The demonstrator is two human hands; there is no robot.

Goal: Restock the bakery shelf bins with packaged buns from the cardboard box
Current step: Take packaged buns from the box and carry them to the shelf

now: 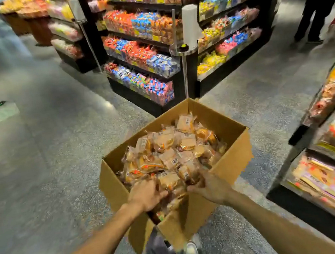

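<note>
left hand: fingertips sunk among the packaged buns, so its hold cannot be made out
right hand: fingers lost in the wrappers at the near corner
cardboard box: bottom and lower layers hidden under the top heap
bun labels: barcodes show, print too small to read
shoe: blurred, partly behind the box flap
side shelf: cut off by the right edge, goods smeared
bystander: only dark legs, cut by the top edge

Open floor lies left; shelves crowd the box's right.
</note>
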